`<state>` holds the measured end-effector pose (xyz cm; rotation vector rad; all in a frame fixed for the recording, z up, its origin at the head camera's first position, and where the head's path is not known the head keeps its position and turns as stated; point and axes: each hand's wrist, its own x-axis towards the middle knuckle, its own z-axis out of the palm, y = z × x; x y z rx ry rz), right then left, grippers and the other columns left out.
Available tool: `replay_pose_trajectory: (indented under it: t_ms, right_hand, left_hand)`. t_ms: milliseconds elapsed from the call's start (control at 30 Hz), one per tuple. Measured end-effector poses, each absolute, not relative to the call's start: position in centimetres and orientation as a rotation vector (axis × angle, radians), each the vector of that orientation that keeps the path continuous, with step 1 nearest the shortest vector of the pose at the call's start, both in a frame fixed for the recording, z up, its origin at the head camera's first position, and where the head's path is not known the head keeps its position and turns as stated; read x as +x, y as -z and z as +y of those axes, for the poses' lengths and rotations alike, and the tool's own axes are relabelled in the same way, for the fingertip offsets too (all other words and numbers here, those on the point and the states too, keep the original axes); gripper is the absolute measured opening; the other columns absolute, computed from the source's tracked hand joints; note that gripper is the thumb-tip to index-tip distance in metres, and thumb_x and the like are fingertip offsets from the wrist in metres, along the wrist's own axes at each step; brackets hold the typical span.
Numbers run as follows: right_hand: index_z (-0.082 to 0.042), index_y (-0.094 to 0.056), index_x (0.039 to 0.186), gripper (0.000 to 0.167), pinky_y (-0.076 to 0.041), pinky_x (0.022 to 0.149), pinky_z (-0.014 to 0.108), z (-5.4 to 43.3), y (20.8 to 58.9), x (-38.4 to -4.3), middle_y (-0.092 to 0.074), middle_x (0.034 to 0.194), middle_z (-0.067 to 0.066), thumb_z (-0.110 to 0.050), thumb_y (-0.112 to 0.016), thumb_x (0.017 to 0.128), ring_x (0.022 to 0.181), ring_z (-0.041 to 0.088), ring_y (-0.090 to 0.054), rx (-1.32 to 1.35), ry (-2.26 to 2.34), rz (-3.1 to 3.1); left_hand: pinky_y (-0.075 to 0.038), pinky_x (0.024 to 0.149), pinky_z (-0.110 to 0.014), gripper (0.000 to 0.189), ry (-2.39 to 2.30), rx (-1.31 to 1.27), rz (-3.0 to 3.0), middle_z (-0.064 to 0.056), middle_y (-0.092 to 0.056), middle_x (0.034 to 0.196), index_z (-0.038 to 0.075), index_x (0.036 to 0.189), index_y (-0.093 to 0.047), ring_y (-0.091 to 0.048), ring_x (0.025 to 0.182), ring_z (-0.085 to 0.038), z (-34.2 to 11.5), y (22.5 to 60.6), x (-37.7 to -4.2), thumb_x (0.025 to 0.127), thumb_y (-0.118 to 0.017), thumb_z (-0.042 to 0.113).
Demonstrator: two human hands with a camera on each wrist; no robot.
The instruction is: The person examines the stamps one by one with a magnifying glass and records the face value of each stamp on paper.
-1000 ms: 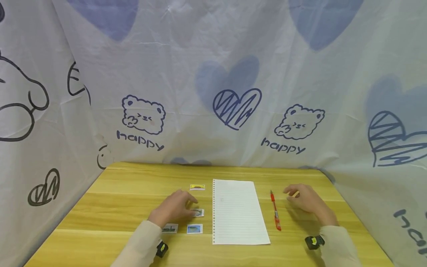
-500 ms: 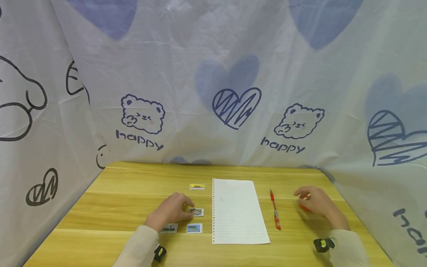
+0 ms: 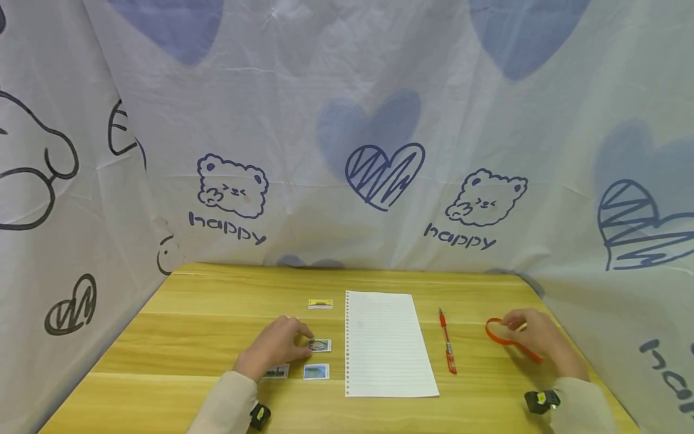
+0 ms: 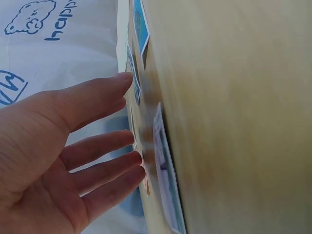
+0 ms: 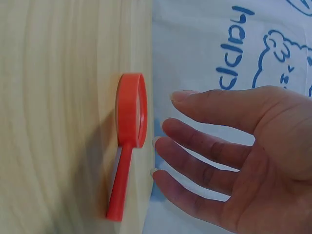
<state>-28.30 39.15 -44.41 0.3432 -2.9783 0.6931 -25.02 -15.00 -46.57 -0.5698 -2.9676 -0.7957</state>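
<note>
My left hand point(image 3: 276, 345) hovers low over the table, fingers loosely bent and holding nothing. Its thumb and index tips come right at the left edge of a small grey-green stamp point(image 3: 321, 345). A dark stamp point(image 3: 278, 371), partly covered by the hand and wrist, lies below it, beside a blue stamp point(image 3: 316, 371). In the left wrist view one stamp point(image 4: 168, 180) lies close to the fingertips. To the right, a red magnifying glass point(image 5: 128, 109) lies flat. My right hand point(image 3: 534, 334) is over it with relaxed, empty fingers, overlapping part of it in the head view.
A yellow stamp point(image 3: 320, 304) lies farther back on the wooden table point(image 3: 217, 301). A lined sheet of paper point(image 3: 387, 346) is in the middle, with a red pen point(image 3: 447, 343) just right of it. A printed cloth point(image 3: 303, 211) hangs behind the table.
My right hand has moved to the right and slightly nearer, uncovering the red magnifying glass. The left hand has shifted slightly left and down, showing more of the grey-green stamp.
</note>
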Motion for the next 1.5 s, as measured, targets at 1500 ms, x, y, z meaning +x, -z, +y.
replay_pose_trajectory:
  t_ms: [1500]
  right_hand:
    - [-0.001, -0.074, 0.087, 0.011, -0.045, 0.064, 0.022, 42.4, 46.5, -27.9, -0.071, 0.080, 0.005, 0.002, -0.079, 0.077, 0.070, 0.007, -0.054, 0.213, -0.791, -3.021]
  left_hand:
    - [-0.056, 0.091, -0.053, 0.015, 0.747, -0.503, -2.980, -0.006, -0.080, 0.107, 0.013, 0.094, -0.083, -0.067, 0.099, -0.028, -14.3, 46.9, -25.1, 0.079, -0.089, 0.015]
